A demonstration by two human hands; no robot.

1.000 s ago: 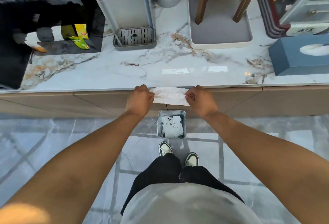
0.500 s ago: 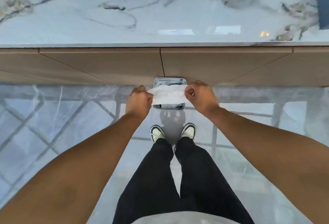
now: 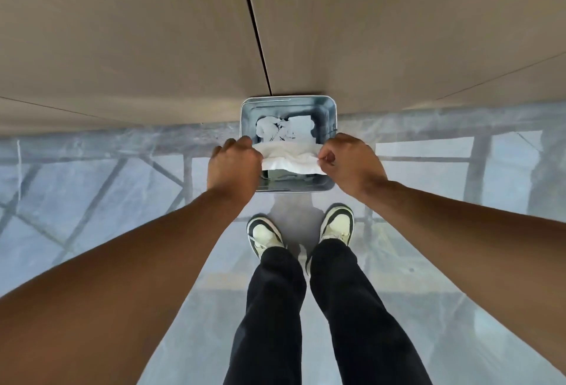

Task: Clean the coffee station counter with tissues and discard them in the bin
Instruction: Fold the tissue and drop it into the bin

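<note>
A white tissue (image 3: 289, 159) is stretched between my left hand (image 3: 234, 167) and my right hand (image 3: 352, 164), each pinching one end. It hangs directly over the open silver bin (image 3: 288, 100), which stands on the floor against the cabinet. Crumpled white tissues (image 3: 284, 130) lie inside the bin. The counter top is out of view.
Beige cabinet fronts (image 3: 153, 32) with a dark vertical seam fill the top of the view. My feet in white and dark sneakers (image 3: 337, 225) stand just behind the bin on the glossy grey tiled floor (image 3: 92, 185).
My view has tilted down from the counter to the floor. Both hands carried the tissue down from the counter edge until it hangs over the bin.
</note>
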